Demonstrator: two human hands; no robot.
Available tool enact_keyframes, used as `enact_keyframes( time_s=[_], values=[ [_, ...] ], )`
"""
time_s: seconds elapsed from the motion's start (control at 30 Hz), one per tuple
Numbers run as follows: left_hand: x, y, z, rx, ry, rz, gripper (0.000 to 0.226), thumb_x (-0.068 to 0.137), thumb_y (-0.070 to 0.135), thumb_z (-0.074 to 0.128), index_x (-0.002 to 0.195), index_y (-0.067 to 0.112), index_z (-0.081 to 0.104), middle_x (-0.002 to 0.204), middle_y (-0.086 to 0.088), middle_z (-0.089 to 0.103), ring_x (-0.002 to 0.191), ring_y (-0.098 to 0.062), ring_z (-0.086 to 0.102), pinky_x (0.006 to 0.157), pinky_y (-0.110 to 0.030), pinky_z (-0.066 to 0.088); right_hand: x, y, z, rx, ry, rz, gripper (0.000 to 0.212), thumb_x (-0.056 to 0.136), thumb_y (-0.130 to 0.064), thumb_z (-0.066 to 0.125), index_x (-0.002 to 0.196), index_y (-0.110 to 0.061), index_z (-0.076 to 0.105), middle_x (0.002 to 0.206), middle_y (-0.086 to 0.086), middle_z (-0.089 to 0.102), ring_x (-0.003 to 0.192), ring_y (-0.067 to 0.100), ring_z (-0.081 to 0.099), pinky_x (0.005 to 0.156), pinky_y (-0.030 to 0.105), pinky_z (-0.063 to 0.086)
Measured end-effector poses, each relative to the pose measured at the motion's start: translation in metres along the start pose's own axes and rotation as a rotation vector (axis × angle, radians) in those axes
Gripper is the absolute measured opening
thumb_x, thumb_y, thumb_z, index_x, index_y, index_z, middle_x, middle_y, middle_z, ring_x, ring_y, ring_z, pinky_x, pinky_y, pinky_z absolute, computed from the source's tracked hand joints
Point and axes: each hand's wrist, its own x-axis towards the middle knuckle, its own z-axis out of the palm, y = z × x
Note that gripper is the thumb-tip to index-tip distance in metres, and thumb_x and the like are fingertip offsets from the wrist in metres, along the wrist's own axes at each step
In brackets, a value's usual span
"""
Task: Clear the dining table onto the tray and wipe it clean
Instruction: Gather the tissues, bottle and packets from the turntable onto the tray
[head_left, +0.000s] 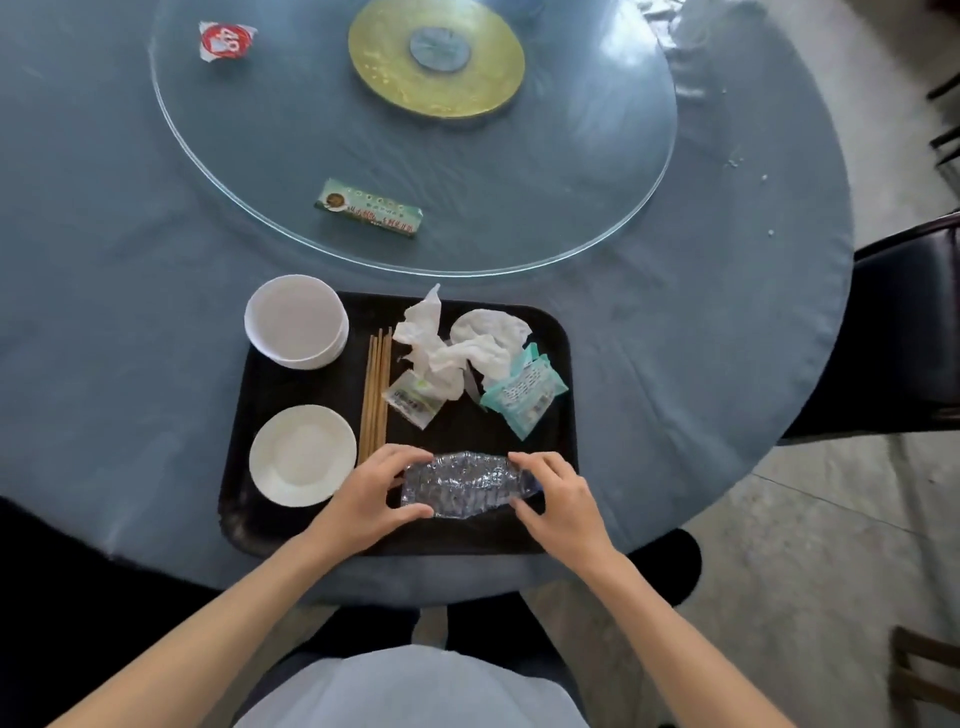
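Round worktop (130, 260) under blue cloth, black tray (558, 332) at the near edge: clearing is partly done, wiping not yet begun.

We are seeing the left hand (363, 501) and right hand (558, 499) each gripping one end of a crushed clear bottle (462, 486), fingers (402, 457) curled round it, low over the tray's near side. We are judging the springy plastic liable to re-expand or roll once released, nudging the chopsticks (376, 389) just beside the left hand. Crumpled tissues (452, 353) and a teal wrapper (522, 397) are sitting loose and could slide off if the tray tips. On the glass turntable (571, 218), a green packet (369, 208) and a red-lidded cup (226, 41) are remaining and risk being overlooked.
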Motion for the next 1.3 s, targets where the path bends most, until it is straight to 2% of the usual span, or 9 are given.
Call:
enact_keyframes(
  time_s=[0.2, 0.37, 0.57, 0.73, 0.9, 1.07, 1.2, 1.3],
  values=[
    [-0.002, -0.003, 0.003, 0.205, 0.032, 0.091, 0.067, 0.081, 0.035, 0.083, 0.141, 0.023, 0.055, 0.137, 0.007, 0.057, 0.128, -0.008, 0.053, 0.105, -0.035, 0.050, -0.008, -0.012, 0.012, -0.049, 0.081, 0.094, 0.070, 0.086, -0.021, 0.076, 0.150, -0.028, 0.051, 0.132, -0.006, 0.061, 0.123, 0.016, 0.056, 0.102, 0.041, 0.052],
    [-0.008, 0.006, 0.004, 0.377, 0.068, 0.128, 0.087, 0.080, 0.051, 0.077, 0.154, 0.022, 0.042, 0.151, -0.001, 0.049, 0.140, -0.017, 0.045, 0.112, -0.034, 0.045, -0.024, -0.023, 0.008, -0.024, 0.128, 0.149, 0.077, 0.087, -0.036, 0.078, 0.155, -0.034, 0.042, 0.151, -0.004, 0.050, 0.141, 0.017, 0.044, 0.113, 0.044, 0.044],
    [-0.009, 0.042, 0.012, 0.519, -0.002, 0.290, 0.087, 0.086, 0.068, 0.054, 0.160, 0.033, 0.025, 0.168, 0.006, 0.025, 0.158, -0.018, 0.010, 0.122, -0.039, 0.023, -0.069, -0.041, -0.006, 0.002, 0.334, 0.228, 0.076, 0.087, -0.051, 0.074, 0.155, -0.037, 0.042, 0.161, -0.007, 0.040, 0.150, 0.018, 0.034, 0.118, 0.049, 0.037],
    [-0.005, 0.086, 0.037, 0.549, -0.106, 0.450, 0.086, 0.088, 0.068, 0.053, 0.161, 0.037, 0.019, 0.171, 0.008, 0.010, 0.158, -0.022, -0.006, 0.125, -0.055, 0.021, -0.120, -0.043, -0.015, -0.025, 0.533, 0.361, 0.082, 0.086, -0.071, 0.057, 0.158, -0.038, 0.036, 0.169, -0.004, 0.028, 0.158, 0.019, 0.019, 0.118, 0.049, 0.032],
    [-0.013, 0.127, 0.073, 0.593, -0.202, 0.597, 0.085, 0.090, 0.072, 0.046, 0.162, 0.039, 0.013, 0.171, 0.009, 0.002, 0.158, -0.022, -0.013, 0.125, -0.052, 0.010, -0.186, -0.034, -0.021, -0.049, 0.706, 0.499, 0.086, 0.084, -0.077, 0.055, 0.159, -0.037, 0.036, 0.170, 0.002, 0.026, 0.159, 0.023, 0.016, 0.123, 0.052, 0.030],
    [-0.034, 0.172, 0.127, 0.655, -0.305, 0.751, 0.085, 0.090, 0.074, 0.040, 0.162, 0.038, 0.012, 0.172, 0.008, -0.002, 0.157, -0.024, -0.014, 0.125, -0.055, 0.010, -0.283, -0.031, -0.023, -0.067, 0.818, 0.673, 0.089, 0.084, -0.078, 0.051, 0.160, -0.035, 0.034, 0.171, 0.003, 0.021, 0.159, 0.025, 0.011, 0.125, 0.052, 0.023],
    [-0.075, 0.206, 0.180, 0.646, -0.402, 0.917, 0.082, 0.092, 0.074, 0.036, 0.162, 0.039, 0.010, 0.171, 0.009, -0.004, 0.157, -0.023, -0.015, 0.124, -0.047, 0.001, -0.374, -0.039, -0.012, -0.053, 0.894, 0.826, 0.090, 0.084, -0.082, 0.045, 0.161, -0.039, 0.027, 0.173, 0.000, 0.014, 0.160, 0.022, 0.004, 0.127, 0.050, 0.018],
    [-0.108, 0.230, 0.222, 0.622, -0.462, 0.994, 0.082, 0.092, 0.072, 0.036, 0.162, 0.037, 0.013, 0.172, 0.008, -0.002, 0.157, -0.023, -0.014, 0.124, -0.045, 0.001, -0.439, -0.043, 0.003, -0.034, 0.944, 0.933, 0.090, 0.085, -0.082, 0.043, 0.162, -0.041, 0.023, 0.173, -0.002, 0.010, 0.160, 0.018, 0.000, 0.127, 0.051, 0.017]
  ],
)
